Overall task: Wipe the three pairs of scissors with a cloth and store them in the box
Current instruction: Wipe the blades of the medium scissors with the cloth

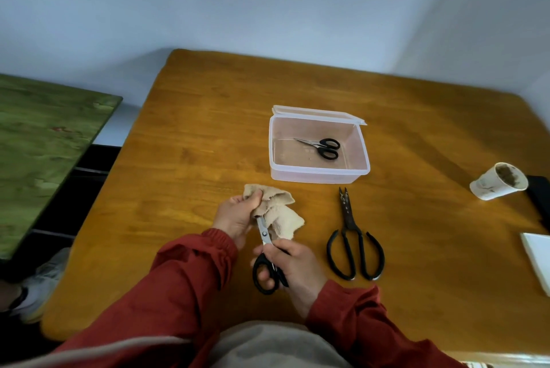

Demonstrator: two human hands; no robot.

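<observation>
My left hand grips a beige cloth wrapped round the blade tips of black-handled kitchen scissors. My right hand holds these scissors by their black handles, blades pointing away from me. A small pair of black-handled scissors lies inside the clear plastic box, whose lid hangs open at the back. Large dark iron scissors lie on the table to the right of my hands, tips toward the box.
On the wooden table, a soiled paper cup lies at the right edge beside a dark object. A white item sits at the far right. A green board stands left of the table.
</observation>
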